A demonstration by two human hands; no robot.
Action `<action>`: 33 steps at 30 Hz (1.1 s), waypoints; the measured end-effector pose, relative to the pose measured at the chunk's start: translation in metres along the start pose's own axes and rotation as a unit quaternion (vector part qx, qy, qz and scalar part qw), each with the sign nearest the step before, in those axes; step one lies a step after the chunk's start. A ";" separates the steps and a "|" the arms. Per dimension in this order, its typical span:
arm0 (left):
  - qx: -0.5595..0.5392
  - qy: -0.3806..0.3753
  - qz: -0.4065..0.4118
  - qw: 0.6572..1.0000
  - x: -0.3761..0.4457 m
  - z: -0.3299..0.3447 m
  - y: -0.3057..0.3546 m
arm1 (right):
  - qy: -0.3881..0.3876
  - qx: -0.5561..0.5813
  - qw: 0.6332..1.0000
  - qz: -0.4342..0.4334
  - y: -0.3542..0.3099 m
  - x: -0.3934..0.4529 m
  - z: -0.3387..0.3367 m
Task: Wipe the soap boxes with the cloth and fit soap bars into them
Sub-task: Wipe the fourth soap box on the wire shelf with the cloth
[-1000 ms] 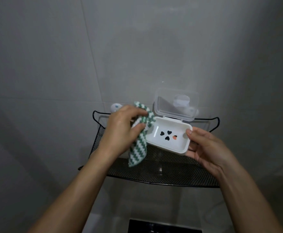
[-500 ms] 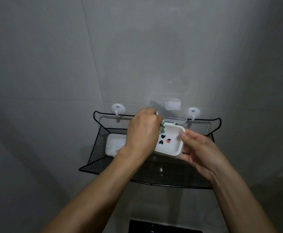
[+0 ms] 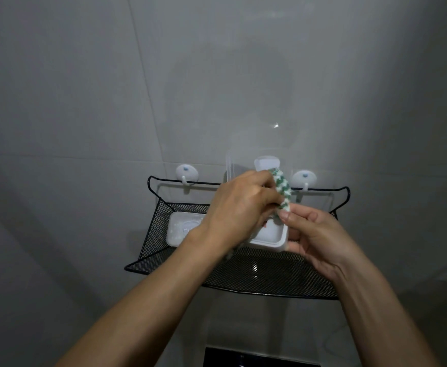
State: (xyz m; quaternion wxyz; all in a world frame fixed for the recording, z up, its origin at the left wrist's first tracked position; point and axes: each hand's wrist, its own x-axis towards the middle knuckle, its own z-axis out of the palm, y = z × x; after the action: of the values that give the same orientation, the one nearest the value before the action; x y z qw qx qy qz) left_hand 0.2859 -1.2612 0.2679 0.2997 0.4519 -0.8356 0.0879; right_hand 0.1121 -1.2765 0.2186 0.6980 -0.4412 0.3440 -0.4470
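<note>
My left hand (image 3: 239, 210) pinches the soft cloth (image 3: 283, 188) inside the open soap box (image 3: 268, 235). My right hand (image 3: 315, 234) grips its side, above the rack (image 3: 257, 276). It looks light and slippery.

A black wire-mesh shelf (image 3: 257, 276) hangs on the grey tiled wall (image 3: 84, 88) from two white hooks (image 3: 187, 174), one near each end of its back rail. At its left end a closed white soap box (image 3: 182, 230) lies flat on the mesh, close to the side wall. A small glint of light shows on the bare mesh near the front middle.
</note>
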 end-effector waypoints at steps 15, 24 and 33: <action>0.035 -0.069 -0.284 0.956 -0.034 0.015 -0.014 | 0.087 -0.034 0.996 0.009 0.008 0.000 -0.002; 0.016 -0.135 -0.302 0.943 -0.069 0.016 -0.040 | 0.186 -0.113 0.976 -0.002 -0.007 0.003 -0.015; -0.137 -0.070 -0.350 0.924 -0.070 0.006 -0.055 | 0.188 -0.196 0.962 -0.037 -0.026 0.011 -0.015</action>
State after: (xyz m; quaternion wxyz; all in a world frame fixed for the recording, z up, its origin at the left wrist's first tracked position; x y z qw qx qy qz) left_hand 0.3573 -1.2461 0.2154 0.3107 0.6748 -0.6474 -0.1699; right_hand 0.0947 -1.2964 0.2361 0.5033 -0.4898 0.5335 -0.4713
